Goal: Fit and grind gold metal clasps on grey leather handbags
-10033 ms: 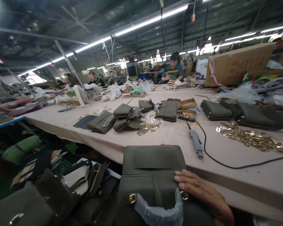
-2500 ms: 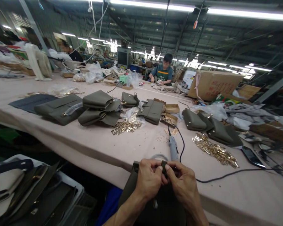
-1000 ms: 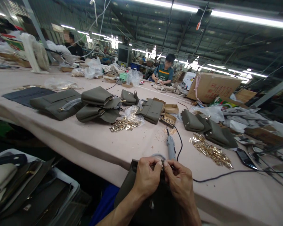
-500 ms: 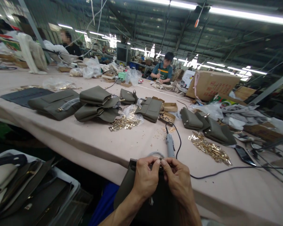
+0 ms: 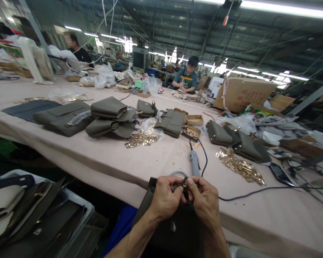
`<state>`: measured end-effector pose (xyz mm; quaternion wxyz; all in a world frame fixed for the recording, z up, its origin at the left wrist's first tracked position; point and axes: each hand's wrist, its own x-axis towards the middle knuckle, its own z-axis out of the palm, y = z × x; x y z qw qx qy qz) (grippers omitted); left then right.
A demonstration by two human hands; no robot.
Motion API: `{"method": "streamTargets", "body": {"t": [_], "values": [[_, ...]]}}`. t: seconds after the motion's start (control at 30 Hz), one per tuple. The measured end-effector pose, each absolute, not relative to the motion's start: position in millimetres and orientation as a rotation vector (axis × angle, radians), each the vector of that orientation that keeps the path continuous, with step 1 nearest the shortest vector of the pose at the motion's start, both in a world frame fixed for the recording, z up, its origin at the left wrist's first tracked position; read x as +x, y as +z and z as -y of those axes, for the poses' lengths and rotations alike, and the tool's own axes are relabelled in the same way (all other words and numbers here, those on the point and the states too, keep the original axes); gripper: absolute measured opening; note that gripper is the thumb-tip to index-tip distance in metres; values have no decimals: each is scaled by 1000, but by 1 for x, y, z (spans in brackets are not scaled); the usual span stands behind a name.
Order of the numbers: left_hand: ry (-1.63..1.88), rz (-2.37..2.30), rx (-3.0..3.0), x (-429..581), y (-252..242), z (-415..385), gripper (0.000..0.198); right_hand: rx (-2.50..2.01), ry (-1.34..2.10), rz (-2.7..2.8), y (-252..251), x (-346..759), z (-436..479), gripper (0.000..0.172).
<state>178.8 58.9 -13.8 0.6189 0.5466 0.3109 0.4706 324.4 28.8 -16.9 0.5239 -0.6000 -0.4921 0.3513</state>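
Observation:
A dark olive handbag rests against me below the table edge, its front partly covered by my forearms. At its top, my left hand and my right hand are closed, with thumbs and fingertips pinching a short strap end with a small gold metal fitting. My fingers hide part of the strap. Just beyond them on the table lies a grey electric screwdriver with a black cord. A pale loop, perhaps the wrapped handle, shows behind my fingers.
Gold hardware lies in a left pile and a right pile. Olive bags and small cardboard boxes stand farther back. A phone lies right; a bin of bags stands lower left. A co-worker sits across.
My fingers have shifted on the strap end, and its gold fitting now shows more between them. My left fingertips have moved slightly lower. The view has moved slightly; the bag stays in place.

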Motion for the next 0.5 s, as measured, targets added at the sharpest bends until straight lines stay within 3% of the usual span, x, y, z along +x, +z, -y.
{"method": "streamTargets", "body": {"t": [0.27, 0.5], "values": [[1114, -753, 1031, 184, -25, -63, 29, -1358, 1037, 1288, -13, 333, -28, 37], [1118, -797, 1043, 187, -20, -62, 22, -1493, 855, 1322, -9, 325, -24, 32]]}}
